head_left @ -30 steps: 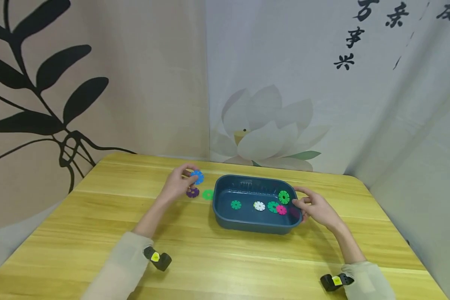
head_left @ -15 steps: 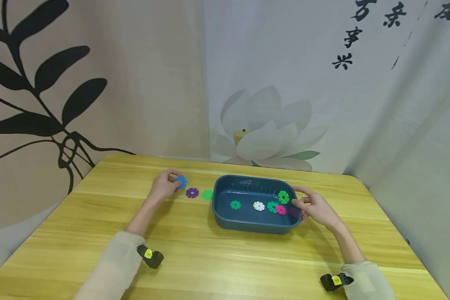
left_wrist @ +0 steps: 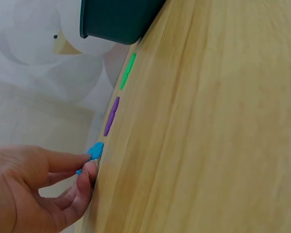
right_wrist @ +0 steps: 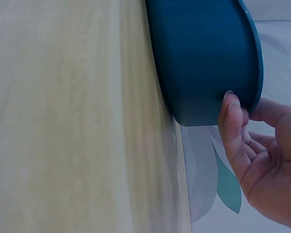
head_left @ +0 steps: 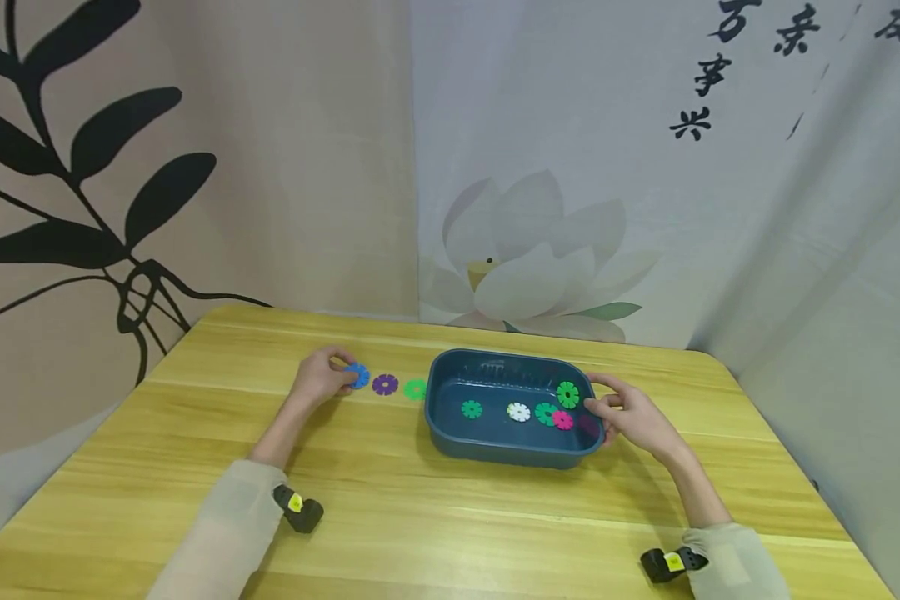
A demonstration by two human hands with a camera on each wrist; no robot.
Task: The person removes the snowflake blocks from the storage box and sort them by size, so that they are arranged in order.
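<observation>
Between thumb and fingers, my left hand (head_left: 319, 379) pinches a blue snowflake disc (head_left: 358, 376), low over the table left of the bin. In the left wrist view the blue disc (left_wrist: 96, 151) is partly covered by the fingertips. To its right, a purple disc (head_left: 385, 384) and a light green disc (head_left: 416, 389) lie flat in a row. My right hand (head_left: 633, 417) grips the right end of a dark blue plastic bin (head_left: 495, 454), thumb over the rim. The right wrist view shows fingers against the bin's outer wall (right_wrist: 203, 63).
Inside the bin lie a teal green disc (head_left: 472, 409), a white disc (head_left: 518, 412), a pink disc (head_left: 562, 419) and a green disc (head_left: 567, 394) leaning by the right wall. A printed curtain (head_left: 330, 167) hangs behind the wooden table (head_left: 450, 533).
My left hand has carried the blue disc leftward past the purple disc and lowered it toward the table. The right hand and the bin stay in place.
</observation>
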